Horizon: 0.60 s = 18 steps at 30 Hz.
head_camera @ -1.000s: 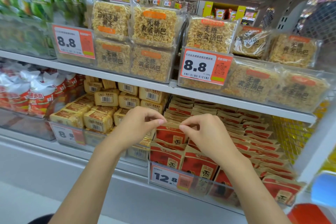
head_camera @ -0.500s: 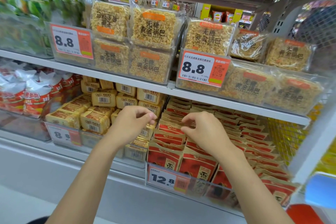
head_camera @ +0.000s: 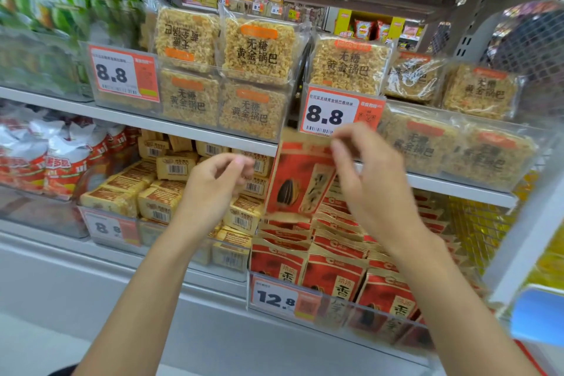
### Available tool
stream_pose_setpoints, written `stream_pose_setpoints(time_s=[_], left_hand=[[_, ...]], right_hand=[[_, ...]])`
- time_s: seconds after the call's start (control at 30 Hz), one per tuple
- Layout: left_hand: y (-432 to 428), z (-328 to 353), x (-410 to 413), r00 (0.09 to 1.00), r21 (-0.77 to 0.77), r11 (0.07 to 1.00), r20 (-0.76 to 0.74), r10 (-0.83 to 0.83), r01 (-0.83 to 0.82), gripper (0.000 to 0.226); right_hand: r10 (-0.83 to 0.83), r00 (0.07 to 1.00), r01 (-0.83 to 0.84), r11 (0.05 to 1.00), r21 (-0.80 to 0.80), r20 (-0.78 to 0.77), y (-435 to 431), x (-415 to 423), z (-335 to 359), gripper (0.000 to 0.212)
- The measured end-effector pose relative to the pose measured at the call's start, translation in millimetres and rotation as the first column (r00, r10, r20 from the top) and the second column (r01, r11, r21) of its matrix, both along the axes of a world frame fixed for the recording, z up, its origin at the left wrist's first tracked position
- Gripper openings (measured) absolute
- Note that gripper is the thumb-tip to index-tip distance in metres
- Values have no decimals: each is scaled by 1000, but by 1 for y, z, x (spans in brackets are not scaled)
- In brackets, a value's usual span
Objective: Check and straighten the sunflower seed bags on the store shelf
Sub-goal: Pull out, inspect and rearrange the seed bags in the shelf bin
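Observation:
One red and tan sunflower seed bag [head_camera: 300,180] hangs lifted above the rows of matching sunflower seed bags [head_camera: 332,256] on the lower shelf. My right hand [head_camera: 366,174] pinches its top edge at the right corner, just below the upper shelf's 8.8 tag. My left hand [head_camera: 215,183] hovers beside the bag's left edge, fingers curled and slightly apart, holding nothing. The lifted bag shows a large black seed picture and hangs slightly tilted. The front rows stand upright behind a clear rail with a 12.8 price tag [head_camera: 276,299].
Yellow boxed snacks [head_camera: 158,189] fill the bin left of the seed bags. Clear packs of rice crust [head_camera: 259,52] sit on the upper shelf [head_camera: 183,128] just above my hands. Red-and-white bags [head_camera: 36,162] lie far left. A white upright [head_camera: 525,229] bounds the right.
Both hands were pinching a bag top down in the rows. My right hand has raised one bag up out of the stack, and my left hand has let go. The view moved closer.

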<state>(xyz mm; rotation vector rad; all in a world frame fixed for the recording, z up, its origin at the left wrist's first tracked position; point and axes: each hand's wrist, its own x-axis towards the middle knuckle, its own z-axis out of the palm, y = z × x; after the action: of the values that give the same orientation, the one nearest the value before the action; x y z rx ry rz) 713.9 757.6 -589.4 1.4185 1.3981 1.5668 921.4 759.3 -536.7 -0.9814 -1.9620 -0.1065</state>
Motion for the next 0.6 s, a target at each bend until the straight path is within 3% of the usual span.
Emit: stream_pose_setpoints(time_s=[0.07,0.17,0.27,0.37,0.47,0.6], left_hand=[[-11,13,7,985,71,984,48,-166,163,35],[-26,24,30,922,62,923,50,-384,381,50],[-28,20,51,932,69,934,67,-355,351,43],[-22,9,56,956,54,955,25,-293,291,41],[-20,3,58,943,8,943,13,-332,331,37],[-19,0,60,928,-5,928,7,-374,374,33]], right_hand=[[46,987,-26,992,125,-152,-13,2,15,8],[92,949,-89,996,25,-302,-20,-1,12,10],[63,860,-179,967,-184,-506,-16,-7,-9,13],[-44,687,-337,865,-372,-725,-9,-5,-21,13],[-124,671,-375,793,-480,-731,-3,-3,-32,46],[-114,653,-291,875,-387,-748,-4,-5,-39,59]])
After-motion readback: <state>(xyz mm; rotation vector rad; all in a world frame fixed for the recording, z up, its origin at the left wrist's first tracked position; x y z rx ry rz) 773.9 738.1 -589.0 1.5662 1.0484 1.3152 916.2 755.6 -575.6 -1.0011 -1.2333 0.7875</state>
